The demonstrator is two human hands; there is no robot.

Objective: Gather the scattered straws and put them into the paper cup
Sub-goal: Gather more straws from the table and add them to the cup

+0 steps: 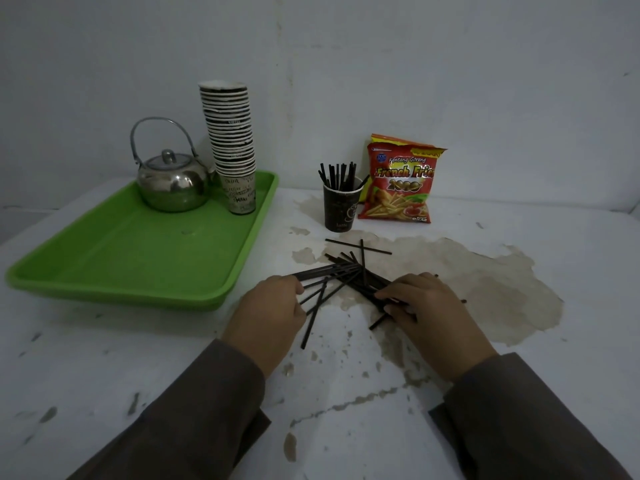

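Several thin black straws [349, 271] lie crossed in a loose pile on the white table, between my two hands. My left hand [268, 315] rests at the pile's left side, its fingers closed on a few straws that stick out to the upper right. My right hand [426, 306] lies palm down on the pile's right side, fingertips curled over several straws. A dark paper cup [341, 211] stands upright behind the pile, with several black straws [337, 176] standing in it.
A green tray [138, 258] at the left holds a steel kettle [171, 181] and a tall stack of paper cups [232, 143]. A red snack bag [400, 180] leans on the wall right of the cup. The table top [104, 358] is stained and chipped.
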